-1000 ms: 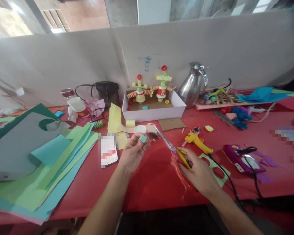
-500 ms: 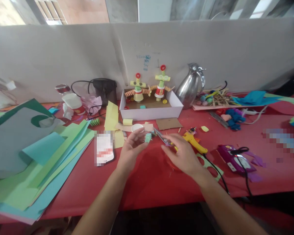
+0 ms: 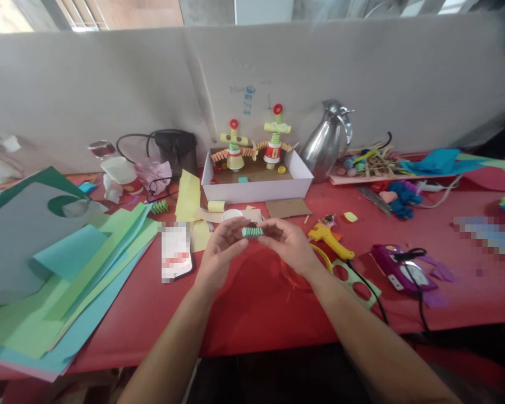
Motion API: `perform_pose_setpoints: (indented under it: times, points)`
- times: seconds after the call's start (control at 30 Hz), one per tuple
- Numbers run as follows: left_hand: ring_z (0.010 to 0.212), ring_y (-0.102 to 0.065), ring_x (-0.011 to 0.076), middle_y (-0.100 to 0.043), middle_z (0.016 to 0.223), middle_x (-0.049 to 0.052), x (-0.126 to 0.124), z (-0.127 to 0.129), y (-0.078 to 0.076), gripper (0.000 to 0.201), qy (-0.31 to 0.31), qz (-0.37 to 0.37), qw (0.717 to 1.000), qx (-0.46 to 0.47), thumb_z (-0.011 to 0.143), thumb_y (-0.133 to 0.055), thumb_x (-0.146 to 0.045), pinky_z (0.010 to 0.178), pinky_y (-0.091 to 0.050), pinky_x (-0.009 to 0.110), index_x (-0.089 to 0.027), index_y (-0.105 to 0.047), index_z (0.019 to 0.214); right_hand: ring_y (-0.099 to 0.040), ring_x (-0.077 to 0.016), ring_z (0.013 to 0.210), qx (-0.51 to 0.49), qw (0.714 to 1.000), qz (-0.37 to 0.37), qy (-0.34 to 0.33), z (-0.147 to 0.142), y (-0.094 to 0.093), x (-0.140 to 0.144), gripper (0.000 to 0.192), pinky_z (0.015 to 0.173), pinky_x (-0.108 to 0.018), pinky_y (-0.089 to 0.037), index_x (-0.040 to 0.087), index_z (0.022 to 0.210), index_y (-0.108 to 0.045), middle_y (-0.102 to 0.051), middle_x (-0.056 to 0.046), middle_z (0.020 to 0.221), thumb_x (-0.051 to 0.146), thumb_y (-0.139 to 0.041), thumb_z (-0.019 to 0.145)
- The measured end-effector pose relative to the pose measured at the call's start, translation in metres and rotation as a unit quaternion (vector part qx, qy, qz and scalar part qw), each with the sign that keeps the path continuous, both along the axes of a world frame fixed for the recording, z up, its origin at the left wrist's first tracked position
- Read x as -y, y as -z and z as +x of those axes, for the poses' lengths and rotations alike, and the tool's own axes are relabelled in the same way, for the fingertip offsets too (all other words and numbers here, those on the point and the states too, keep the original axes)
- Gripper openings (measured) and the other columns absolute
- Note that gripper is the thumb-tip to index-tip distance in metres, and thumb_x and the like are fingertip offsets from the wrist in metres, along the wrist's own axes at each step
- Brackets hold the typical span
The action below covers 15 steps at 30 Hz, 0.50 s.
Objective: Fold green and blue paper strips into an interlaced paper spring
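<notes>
A small pale-green accordion-folded paper strip (image 3: 252, 232) is held level above the red table between my two hands. My left hand (image 3: 219, 249) pinches its left end, and the fingers of my right hand (image 3: 289, 242) close on the right end. Just behind them a white paper cup (image 3: 233, 215) is partly hidden by my fingers. Under and beside my right wrist lies a roll of tape (image 3: 320, 255), partly covered by the arm. To the right of that hand a yellow hot glue gun (image 3: 332, 240) rests on the table.
Two paper figures with folded arms stand in a white box (image 3: 256, 193) at the back. A steel jug (image 3: 325, 143) is beside it. Stacked coloured paper (image 3: 88, 269) and a phone (image 3: 177, 252) lie left; a purple device (image 3: 404, 269) with black cable lies right.
My right hand no longer has the scissors and has moved left to grip the folded strip. The strip has turned from upright to level. The view has shifted slightly.
</notes>
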<state>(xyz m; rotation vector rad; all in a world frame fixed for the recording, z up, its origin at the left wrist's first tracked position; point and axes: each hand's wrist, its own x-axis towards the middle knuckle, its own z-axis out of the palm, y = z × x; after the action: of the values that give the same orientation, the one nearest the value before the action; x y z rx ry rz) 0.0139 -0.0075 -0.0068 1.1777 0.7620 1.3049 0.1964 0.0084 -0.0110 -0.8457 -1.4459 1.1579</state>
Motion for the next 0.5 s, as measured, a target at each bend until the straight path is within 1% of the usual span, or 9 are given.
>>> perform_pose_setpoints:
  times: [0.07,0.17,0.33,0.4,0.5]
  points:
    - [0.116,-0.058,0.0225,-0.064,0.130,0.007,-0.0007,0.0006,0.0014,0.046,0.004,-0.001,1.000,-0.020,0.077,-0.075,-0.020,0.096,-0.048,0.034,-0.027,-0.066,0.122,-0.067,-0.0186,0.091,-0.040,0.998,-0.044,-0.003,-0.0015,-0.0007,0.0025,0.024,0.086,-0.036,-0.054,0.025,0.099,-0.069,-0.072,-0.002,0.095,0.030,-0.077,0.077]
    - [0.109,-0.060,0.0214,-0.067,0.124,0.007,-0.0026,0.0010,0.0048,0.045,-0.003,-0.004,0.999,-0.037,0.077,-0.076,-0.021,0.091,-0.050,0.033,-0.026,-0.069,0.121,-0.067,-0.0178,0.092,-0.070,0.994,-0.078,-0.013,-0.0031,-0.0049,0.0057,0.025,0.089,-0.036,-0.053,0.025,0.097,-0.070,-0.072,-0.001,0.097,0.031,-0.080,0.074]
    - [0.105,-0.062,0.0207,-0.071,0.111,0.005,-0.0043,0.0013,0.0058,0.033,-0.035,0.013,0.999,-0.026,0.075,-0.077,-0.021,0.091,-0.050,0.032,-0.025,-0.075,0.108,-0.066,-0.0170,0.090,-0.092,0.991,-0.098,-0.020,-0.0042,-0.0065,0.0081,0.028,0.089,-0.036,-0.054,0.024,0.093,-0.070,-0.072,0.000,0.093,0.033,-0.083,0.070]
    - [0.103,-0.063,0.0196,-0.072,0.105,0.005,-0.0040,0.0019,0.0042,0.027,-0.043,0.009,0.999,-0.014,0.076,-0.077,-0.020,0.092,-0.050,0.031,-0.025,-0.075,0.103,-0.066,-0.0170,0.090,-0.097,0.990,-0.100,-0.021,-0.0047,-0.0058,0.0087,0.029,0.089,-0.037,-0.054,0.024,0.094,-0.070,-0.071,0.000,0.092,0.033,-0.083,0.069]
    - [0.096,-0.065,0.0179,-0.072,0.099,0.004,-0.0032,0.0032,0.0019,0.024,-0.055,-0.012,0.998,0.003,0.075,-0.077,-0.021,0.090,-0.051,0.031,-0.023,-0.073,0.099,-0.066,-0.0168,0.091,-0.102,0.990,-0.091,-0.025,-0.0056,-0.0054,0.0093,0.029,0.090,-0.037,-0.054,0.025,0.095,-0.070,-0.072,0.000,0.094,0.032,-0.083,0.070]
